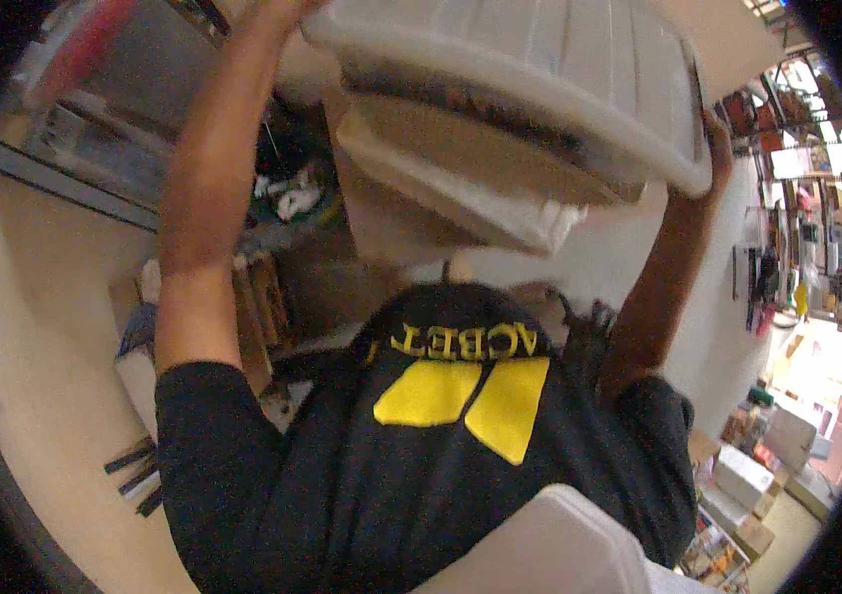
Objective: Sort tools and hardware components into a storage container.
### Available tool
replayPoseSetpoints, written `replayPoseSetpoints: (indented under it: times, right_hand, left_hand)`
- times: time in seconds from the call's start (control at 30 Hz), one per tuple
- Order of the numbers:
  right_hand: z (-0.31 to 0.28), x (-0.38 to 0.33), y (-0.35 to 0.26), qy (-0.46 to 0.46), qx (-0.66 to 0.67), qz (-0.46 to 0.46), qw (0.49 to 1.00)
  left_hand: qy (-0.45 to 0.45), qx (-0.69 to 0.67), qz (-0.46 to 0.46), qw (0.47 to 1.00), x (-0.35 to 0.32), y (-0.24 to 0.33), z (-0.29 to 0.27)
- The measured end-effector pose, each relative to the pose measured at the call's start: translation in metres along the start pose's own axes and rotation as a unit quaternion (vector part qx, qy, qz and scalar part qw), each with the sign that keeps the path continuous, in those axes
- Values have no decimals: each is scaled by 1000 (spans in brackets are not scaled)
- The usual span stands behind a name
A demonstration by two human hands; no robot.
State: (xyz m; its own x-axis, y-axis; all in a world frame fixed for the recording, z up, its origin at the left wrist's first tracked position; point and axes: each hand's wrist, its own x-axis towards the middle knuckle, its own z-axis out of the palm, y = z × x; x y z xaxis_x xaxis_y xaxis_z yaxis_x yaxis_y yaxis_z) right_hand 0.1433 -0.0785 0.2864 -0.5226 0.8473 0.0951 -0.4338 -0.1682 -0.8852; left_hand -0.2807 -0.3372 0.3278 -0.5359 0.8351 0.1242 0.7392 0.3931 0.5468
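A large, whitish plastic storage bin with a ribbed top and a rounded rim is raised high in front of me, cut off by the upper edge. My left hand is at its left corner, mostly out of the picture, with its fingers barely showing. On the right side, my right hand is closed round the rim near the corner. Both forearms reach upward. Under the rim, a dark band and a beige boxy shape with a pale edge show, blurred; I cannot tell whether it belongs to the bin.
Tall shelves packed with goods line the right side. Boxes are stacked low at right. At left are a pale wall, brown cardboard pieces and a dark, cluttered recess. A white blurred object juts in at the bottom.
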Motion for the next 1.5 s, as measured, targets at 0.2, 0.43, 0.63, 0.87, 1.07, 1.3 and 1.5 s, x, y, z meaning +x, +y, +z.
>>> replayPoseSetpoints:
  times: [0.2, 0.43, 0.63, 0.87, 1.07, 1.3, 1.5]
  right_hand:
    - [20, -8, 3, 20, -16, -7, 1000]
    - [-3, 9, 20, -7, 8, 58, 998]
    - [31, -25, 16, 46, -33, 41, 998]
    - [30, -27, 15, 57, -46, 89, 993]
    - [33, -21, 20, 2, -9, 92, 996]
    - [23, -21, 14, 6, -34, 102, 994]
    - [-1, -8, 23, 46, -162, 52, 984]
  left_hand:
    - [-17, 187, 195, 963, 34, -10, 22]
    - [8, -24, -42, 999, -13, 13, 15]
    - [72, -109, -12, 991, -41, 24, 18]
    - [16, -209, -53, 976, -54, 43, 15]
    - [64, -192, -91, 975, -29, -29, 44]
    - [-25, -163, -163, 973, -37, 16, 27]
    - [-21, -76, -86, 993, -29, 1, 36]
